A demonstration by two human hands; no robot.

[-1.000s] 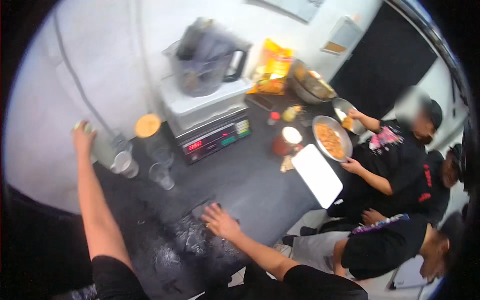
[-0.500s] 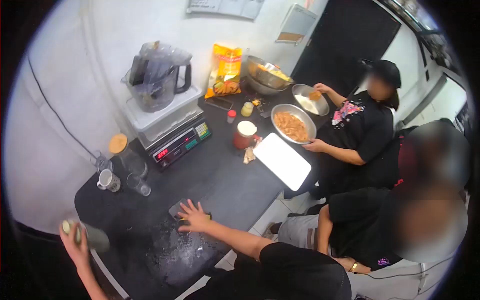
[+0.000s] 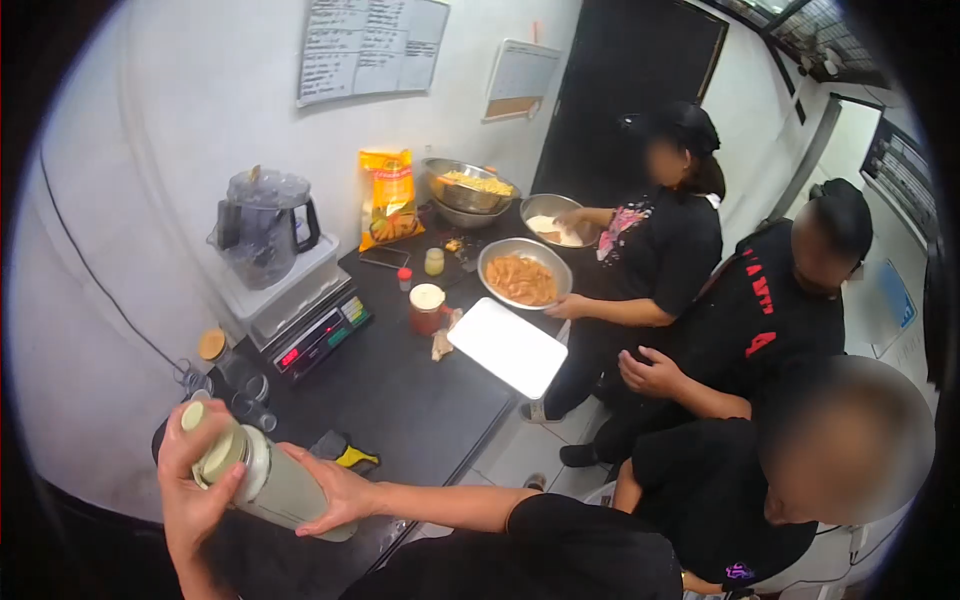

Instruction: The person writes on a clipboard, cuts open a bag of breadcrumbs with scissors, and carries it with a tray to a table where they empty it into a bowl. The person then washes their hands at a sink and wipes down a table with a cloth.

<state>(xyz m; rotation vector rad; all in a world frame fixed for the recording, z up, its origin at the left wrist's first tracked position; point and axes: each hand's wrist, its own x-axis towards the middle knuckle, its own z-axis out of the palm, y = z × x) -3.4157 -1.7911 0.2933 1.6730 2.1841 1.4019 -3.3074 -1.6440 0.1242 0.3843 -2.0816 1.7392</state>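
A pale green bottle (image 3: 290, 490) is held tilted over the near left part of the black table, its top toward the left. My left hand (image 3: 190, 490) has its fingers wrapped around the pale green lid (image 3: 222, 455). Whether the lid is loose or screwed on, I cannot tell. My right hand (image 3: 340, 490) grips the bottle's body from the right side. Just beyond the bottle lies a black-and-yellow tool (image 3: 350, 455), its kind not clear. Beside my left hand stand a drinking glass (image 3: 252, 410) and a jar with a wooden lid (image 3: 213, 345).
A scale (image 3: 320, 335) bears a bin and a blender jug (image 3: 265, 230). A white tray (image 3: 508, 348), a red mug (image 3: 427, 310) and a bowl of raw meat (image 3: 525, 275) stand farther back. A co-worker (image 3: 660, 230) handles the bowls; two other people stand at right.
My right hand has left the tool on the table and taken hold of the bottle. My left hand has brought the bottle inward from the left. The head view has shifted.
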